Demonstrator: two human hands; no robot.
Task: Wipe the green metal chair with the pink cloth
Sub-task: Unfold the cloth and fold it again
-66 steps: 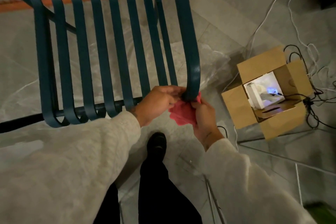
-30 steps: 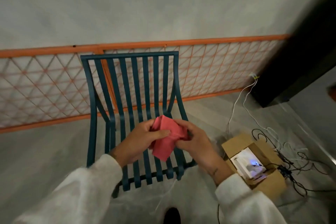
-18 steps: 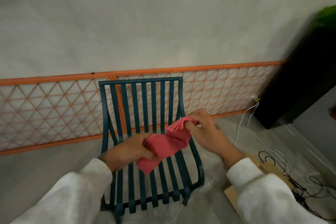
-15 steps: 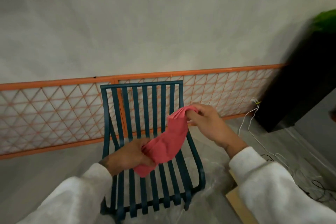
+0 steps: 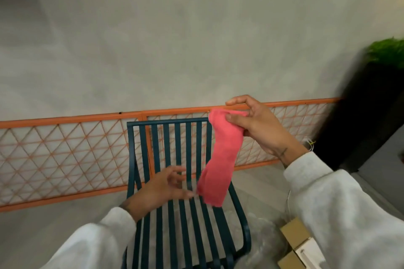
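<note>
I had one head cam, facing forward and slightly down, close above the chair point(image 5: 166, 120), wall point(image 5: 196, 39) behind.

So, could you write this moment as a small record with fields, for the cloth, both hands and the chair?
cloth: pink, hangs loose from the right grip
right grip: this hand pinches the cloth's top end, held high
left grip: this hand is open, fingers spread, beside the cloth's lower end; contact unclear, blurred
chair: green, slatted, upright, in front of an orange fence
box: cardboard, on the floor, right of the chair
wiping: seems not under way; cloth is not pressed on the chair
</note>
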